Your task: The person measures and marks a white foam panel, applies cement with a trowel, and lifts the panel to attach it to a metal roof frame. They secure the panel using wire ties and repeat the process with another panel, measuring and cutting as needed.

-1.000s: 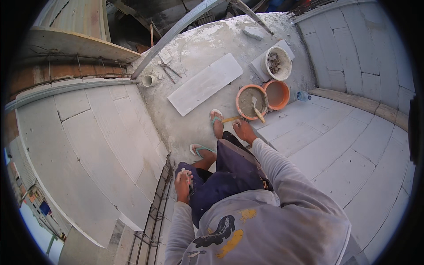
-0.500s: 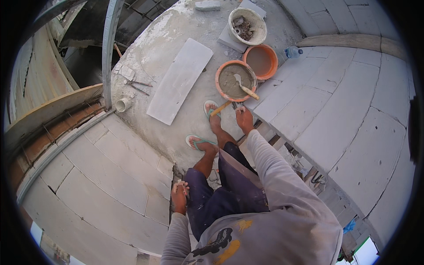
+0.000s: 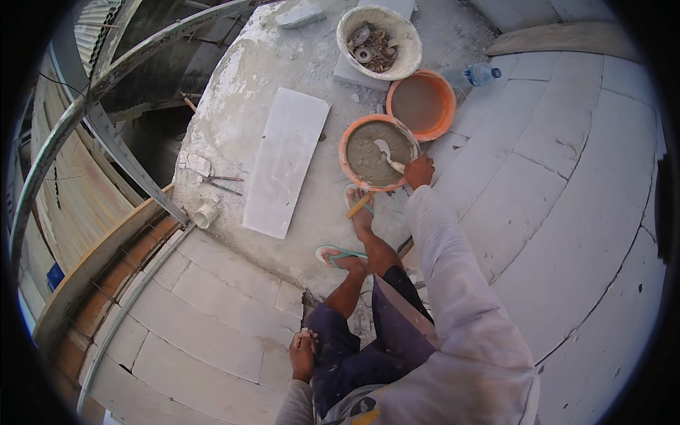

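My right hand (image 3: 418, 171) is closed round the handle end of a trowel (image 3: 395, 166). The trowel's metal blade lies on wet grey mortar inside an orange bucket (image 3: 344, 160). My left hand (image 3: 303, 353) hangs beside my left thigh, its fingers curled together; a small pale bit shows at the fingertips, too small to name. Just below the mortar bucket, a tool's wooden handle (image 3: 361, 204) crosses over my right foot; its head is hidden.
A second orange bucket (image 3: 450, 106) holds murky water. Behind it stand a pale bucket of debris (image 3: 343, 42) and a plastic bottle (image 3: 483, 74). A pale slab (image 3: 283, 163), pincers (image 3: 224, 184) and a pipe piece (image 3: 206, 214) lie left. Block walls (image 3: 559, 191) flank me.
My right hand has moved up from below the mortar bucket to its rim and taken hold of the trowel. The trowel handle has shifted slightly. My left hand stays low, fingers still curled.
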Tool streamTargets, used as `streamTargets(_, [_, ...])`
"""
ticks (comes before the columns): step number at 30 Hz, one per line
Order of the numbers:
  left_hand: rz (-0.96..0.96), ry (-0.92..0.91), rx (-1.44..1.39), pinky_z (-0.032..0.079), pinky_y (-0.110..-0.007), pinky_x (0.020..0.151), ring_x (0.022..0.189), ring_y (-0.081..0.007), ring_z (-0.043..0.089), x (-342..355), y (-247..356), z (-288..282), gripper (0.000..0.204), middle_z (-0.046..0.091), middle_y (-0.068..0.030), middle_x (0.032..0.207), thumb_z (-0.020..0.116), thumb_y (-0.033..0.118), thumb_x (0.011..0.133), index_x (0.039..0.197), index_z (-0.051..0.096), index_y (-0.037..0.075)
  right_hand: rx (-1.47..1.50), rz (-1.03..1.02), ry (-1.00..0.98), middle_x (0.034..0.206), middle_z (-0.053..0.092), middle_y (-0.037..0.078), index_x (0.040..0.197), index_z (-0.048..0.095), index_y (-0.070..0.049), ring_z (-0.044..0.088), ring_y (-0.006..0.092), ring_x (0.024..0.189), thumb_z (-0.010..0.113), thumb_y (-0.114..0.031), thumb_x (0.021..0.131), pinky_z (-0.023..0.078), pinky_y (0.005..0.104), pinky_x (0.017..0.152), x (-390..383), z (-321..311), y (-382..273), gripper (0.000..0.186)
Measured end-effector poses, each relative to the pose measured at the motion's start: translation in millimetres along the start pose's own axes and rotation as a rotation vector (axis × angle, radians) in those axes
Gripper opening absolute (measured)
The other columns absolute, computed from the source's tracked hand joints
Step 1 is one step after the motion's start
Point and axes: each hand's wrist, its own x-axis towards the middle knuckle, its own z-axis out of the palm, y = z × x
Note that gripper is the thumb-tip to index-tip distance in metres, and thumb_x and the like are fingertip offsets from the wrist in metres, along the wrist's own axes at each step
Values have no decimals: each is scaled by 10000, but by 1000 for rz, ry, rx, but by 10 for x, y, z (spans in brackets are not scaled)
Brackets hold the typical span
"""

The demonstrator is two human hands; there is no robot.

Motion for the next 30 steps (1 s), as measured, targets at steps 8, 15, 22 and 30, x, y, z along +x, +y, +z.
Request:
streamTargets(8, [12, -57, 67, 497, -241, 660, 636, -66, 537, -37, 461, 192, 231, 723, -71, 922, 552, 218, 1073, 1036, 653, 13, 520, 27, 18, 943, 699, 175, 1087, 635, 14, 697, 343, 900, 641, -255, 954, 534, 441, 845, -546, -161, -107, 300])
streamTargets(15, [82, -40, 56, 507, -251, 694, 660, -78, 571, -209, 770, 335, 252, 720, -74, 915, 556, 221, 1071, 1053, 665, -6, 819, 121, -214, 937, 694, 153, 1050, 654, 37, 682, 258, 853, 602, -282, 993, 519, 398, 774, -839, -147, -824, 328])
streamTargets(22, [133, 7, -33, 535, -277, 775, 760, -124, 639, -327, 1071, 346, 245, 720, -94, 950, 546, 205, 1074, 1071, 659, -12, 922, -27, -331, 868, 604, 66, 1045, 620, 25, 566, 145, 724, 579, -286, 1021, 507, 341, 671, -1507, -497, -1927, 315])
streamTargets(30, [187, -38, -188, 564, -313, 784, 808, -171, 675, 18, 912, 260, 250, 717, -122, 971, 532, 210, 1075, 1075, 655, -8, 920, -355, -520, 922, 668, 129, 1055, 656, 29, 631, 204, 861, 599, -309, 963, 509, 355, 786, -2288, -671, -3526, 355])
